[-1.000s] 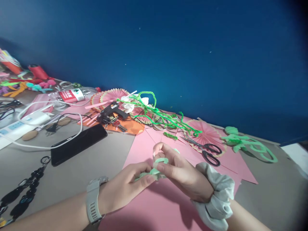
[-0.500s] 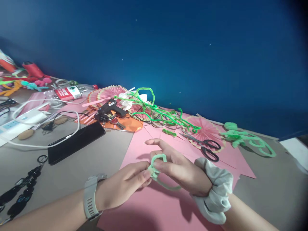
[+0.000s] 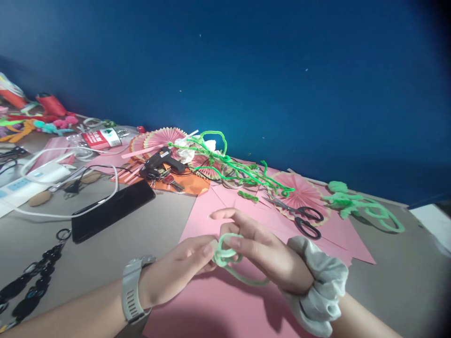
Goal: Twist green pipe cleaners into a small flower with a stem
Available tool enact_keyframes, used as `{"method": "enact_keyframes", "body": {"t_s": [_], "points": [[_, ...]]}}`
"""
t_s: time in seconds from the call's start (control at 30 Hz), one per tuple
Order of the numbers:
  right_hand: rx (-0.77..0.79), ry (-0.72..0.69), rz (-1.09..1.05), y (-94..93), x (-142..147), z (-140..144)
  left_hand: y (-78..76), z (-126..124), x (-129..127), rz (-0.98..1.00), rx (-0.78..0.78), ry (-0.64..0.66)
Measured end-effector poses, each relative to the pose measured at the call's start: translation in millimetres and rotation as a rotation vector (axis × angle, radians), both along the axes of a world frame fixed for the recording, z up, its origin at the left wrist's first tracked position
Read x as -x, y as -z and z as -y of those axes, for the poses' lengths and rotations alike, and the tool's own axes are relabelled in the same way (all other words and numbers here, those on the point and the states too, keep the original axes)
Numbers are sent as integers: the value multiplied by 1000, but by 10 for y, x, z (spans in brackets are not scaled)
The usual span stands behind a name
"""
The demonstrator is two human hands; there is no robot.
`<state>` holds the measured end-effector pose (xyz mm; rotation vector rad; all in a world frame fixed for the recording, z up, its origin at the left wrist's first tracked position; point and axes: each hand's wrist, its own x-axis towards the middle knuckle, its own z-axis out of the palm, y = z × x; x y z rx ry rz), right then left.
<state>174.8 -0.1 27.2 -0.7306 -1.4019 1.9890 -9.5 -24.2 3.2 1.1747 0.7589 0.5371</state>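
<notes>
Both hands meet over a pink paper sheet (image 3: 229, 305) and work one pale green pipe cleaner (image 3: 227, 253). My left hand (image 3: 179, 272), with a grey watch on the wrist, pinches the coiled end between thumb and fingertips. My right hand (image 3: 264, 253), with a grey scrunchie (image 3: 317, 286) on its wrist, has the cleaner looped around a finger, the index finger stretched out. A loose length of the cleaner curves down under the right hand.
Black scissors (image 3: 303, 218) lie just beyond the right hand on pink paper fans. Bright green pipe cleaners (image 3: 239, 171), a black glue gun (image 3: 164, 159), a dark phone (image 3: 112, 209), a white cable and power strip (image 3: 21, 185) and a black chain (image 3: 28, 281) lie to the left.
The pipe cleaner went from a bunched wad between the hands to a loop around the right finger with a tail hanging below. The right index finger has straightened.
</notes>
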Motion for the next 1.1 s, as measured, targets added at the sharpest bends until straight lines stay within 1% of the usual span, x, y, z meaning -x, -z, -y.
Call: {"method": "enact_keyframes", "body": {"t_s": [0.1,0.2,0.27,0.37,0.47,0.53,0.6,0.67,0.77,0.83,0.9,1.03,1.1], "points": [[-55,-15,127,-12,0,17,-6,-20,-23,-58,-132,57],[-41,40,213,-8,36,47,-11,-35,-20,-154,-265,75],[-55,80,223,6,68,72,-7,-39,-10,-225,-315,62],[-114,127,142,51,106,106,1,-46,0,-264,-320,33],[-141,153,51,104,130,123,-12,-58,-6,-198,-333,48],[-123,165,-9,110,135,125,-37,-61,-15,-155,-361,55],[-73,160,-57,77,128,122,-65,-56,-26,-125,-382,55],[-11,142,-89,18,111,115,-79,-40,-34,-86,-372,62],[46,126,-121,-56,87,101,-47,-4,-33,-9,-267,71],[37,133,-127,-68,84,88,6,17,-19,19,-167,59],[19,149,-124,-56,88,72,65,29,2,24,-103,35],[-18,194,-77,-18,92,47,132,35,36,-2,-79,-35],[-95,185,-60,-10,89,40,132,43,40,-20,-36,-85]]}}
